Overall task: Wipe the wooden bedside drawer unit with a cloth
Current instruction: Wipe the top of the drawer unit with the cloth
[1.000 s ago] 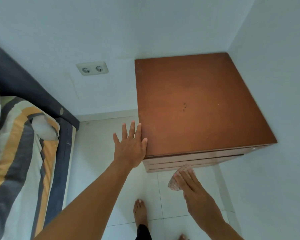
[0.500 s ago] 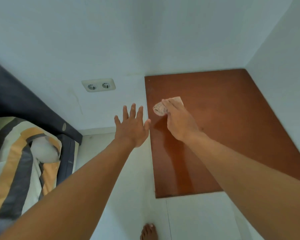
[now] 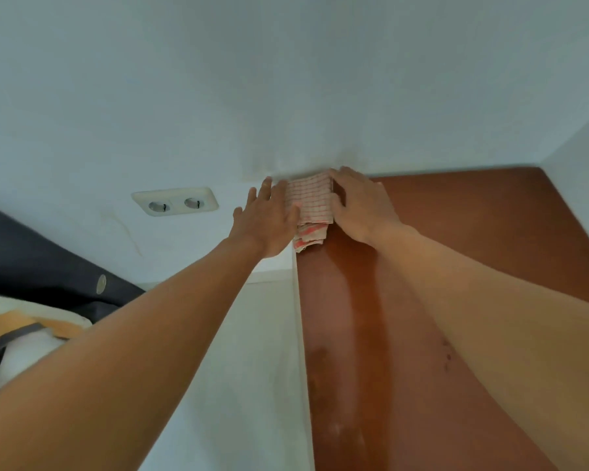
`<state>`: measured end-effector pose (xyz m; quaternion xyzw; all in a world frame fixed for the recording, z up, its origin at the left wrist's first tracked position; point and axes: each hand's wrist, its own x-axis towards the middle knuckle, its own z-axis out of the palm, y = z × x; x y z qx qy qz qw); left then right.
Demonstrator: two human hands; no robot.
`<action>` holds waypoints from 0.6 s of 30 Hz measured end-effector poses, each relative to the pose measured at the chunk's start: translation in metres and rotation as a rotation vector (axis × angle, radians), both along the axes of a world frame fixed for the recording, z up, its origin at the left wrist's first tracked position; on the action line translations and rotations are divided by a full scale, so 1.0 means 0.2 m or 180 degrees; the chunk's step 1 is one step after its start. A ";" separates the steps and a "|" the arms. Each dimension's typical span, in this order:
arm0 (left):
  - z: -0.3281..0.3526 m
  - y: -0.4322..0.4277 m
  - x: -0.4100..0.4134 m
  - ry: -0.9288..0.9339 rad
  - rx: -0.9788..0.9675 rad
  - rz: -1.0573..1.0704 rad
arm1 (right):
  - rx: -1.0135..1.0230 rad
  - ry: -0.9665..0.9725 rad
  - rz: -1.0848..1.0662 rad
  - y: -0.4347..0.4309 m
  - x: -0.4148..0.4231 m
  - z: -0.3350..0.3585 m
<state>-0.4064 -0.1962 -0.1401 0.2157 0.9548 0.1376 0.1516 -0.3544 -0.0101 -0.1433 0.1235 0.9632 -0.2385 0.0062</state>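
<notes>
The wooden bedside drawer unit (image 3: pixel 456 273) shows its reddish-brown top on the right, pushed into the room's corner. A white cloth with red checks (image 3: pixel 312 207) lies folded at the top's far left corner, against the back wall. My left hand (image 3: pixel 269 220) presses on the cloth's left side, fingers spread, partly over the unit's left edge. My right hand (image 3: pixel 361 205) grips the cloth's right side, fingertips touching the wall. Both forearms stretch forward across the view. The drawers are hidden from here.
A double wall socket (image 3: pixel 175 202) sits on the white back wall, left of the unit. A dark bed frame (image 3: pixel 31 256) and striped bedding (image 3: pixel 17 338) fill the lower left. A white side wall (image 3: pixel 585 158) borders the unit on the right. Pale floor (image 3: pixel 252 351) lies between bed and unit.
My right hand carried the cloth from in front of the drawers up onto the top and to its far left corner. My left hand moved right onto the cloth. The view came closer.
</notes>
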 end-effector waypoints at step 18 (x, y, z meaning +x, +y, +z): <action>-0.19 0.44 0.14 0.0590 -0.0098 0.0608 | 0.0657 0.0189 -0.0044 0.33 0.25 -0.22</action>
